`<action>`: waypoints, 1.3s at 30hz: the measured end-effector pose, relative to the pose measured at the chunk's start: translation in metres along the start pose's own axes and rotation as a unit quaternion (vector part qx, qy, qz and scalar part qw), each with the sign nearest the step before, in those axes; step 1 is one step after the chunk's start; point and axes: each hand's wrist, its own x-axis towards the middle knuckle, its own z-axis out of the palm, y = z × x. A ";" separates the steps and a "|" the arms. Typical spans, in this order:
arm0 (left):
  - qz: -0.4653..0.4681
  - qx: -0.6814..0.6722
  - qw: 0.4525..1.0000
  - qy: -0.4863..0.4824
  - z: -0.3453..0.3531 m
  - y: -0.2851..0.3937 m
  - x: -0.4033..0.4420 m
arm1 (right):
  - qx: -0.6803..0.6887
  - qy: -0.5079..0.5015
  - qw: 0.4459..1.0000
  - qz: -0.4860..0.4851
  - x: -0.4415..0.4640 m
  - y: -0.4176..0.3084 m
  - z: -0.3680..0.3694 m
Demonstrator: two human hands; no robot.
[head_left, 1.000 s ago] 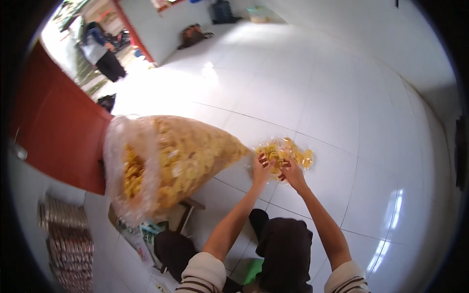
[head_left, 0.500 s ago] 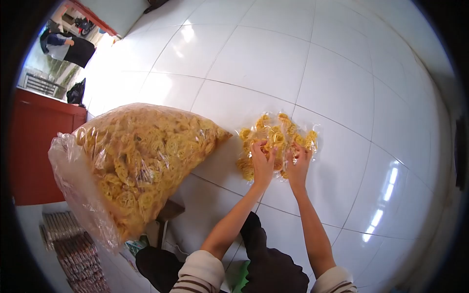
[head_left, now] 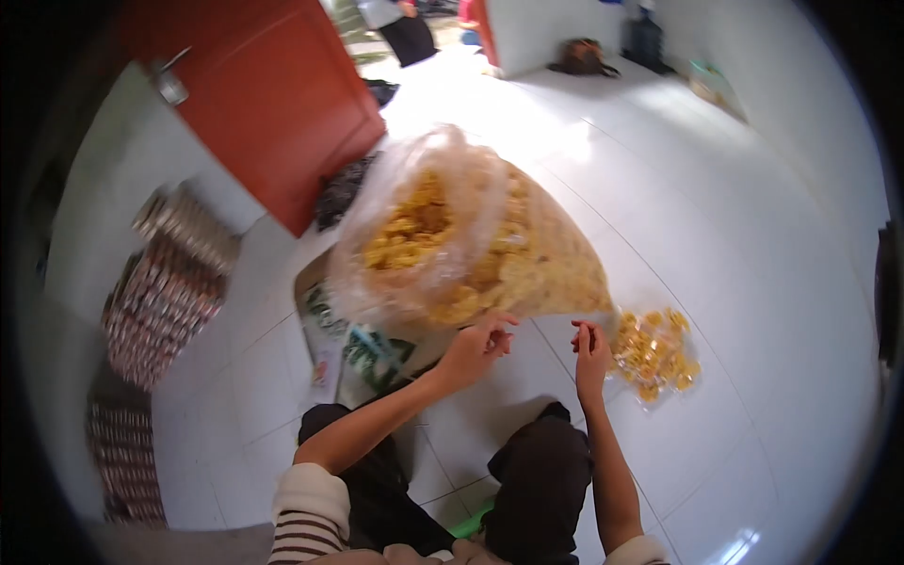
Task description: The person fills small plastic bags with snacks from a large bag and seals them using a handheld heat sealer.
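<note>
A large clear plastic bag (head_left: 556, 250) full of yellow, curly snack pieces leans in front of me, with its mouth gaping toward the left. My left hand (head_left: 477, 350) is just below the bag's near side, fingers loosely bent and apart, with nothing visible in them. To its right, my right hand (head_left: 590, 347) hovers between the big bag and the small packets, its fingers half curled and no object showing. Small clear packets (head_left: 654, 356) of the same yellow pieces lie together on the tiles, right of my right hand.
Stacks of bundled packs (head_left: 169, 311) stand along the left wall. A red door (head_left: 273, 104) is open at the back left, with a person (head_left: 400, 28) partly visible outside. A brown bag (head_left: 584, 58) and a dark bottle (head_left: 646, 40) are at the far wall. Printed sacking (head_left: 377, 358) lies under the big bag.
My hands have left the small packets and moved left toward the big bag. The view has swung left, now showing the bag's mouth and the door.
</note>
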 end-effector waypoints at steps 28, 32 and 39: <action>-0.202 0.208 0.864 0.413 -0.241 -0.288 -0.151 | -0.322 -0.328 0.788 -0.410 -0.040 0.107 0.475; -0.300 0.284 0.800 0.436 -0.245 -0.280 -0.121 | -0.318 -0.392 0.825 -0.254 -0.034 0.096 0.493; -0.291 0.265 0.820 0.416 -0.274 -0.299 -0.103 | -0.247 -0.416 0.854 -0.192 -0.042 0.049 0.498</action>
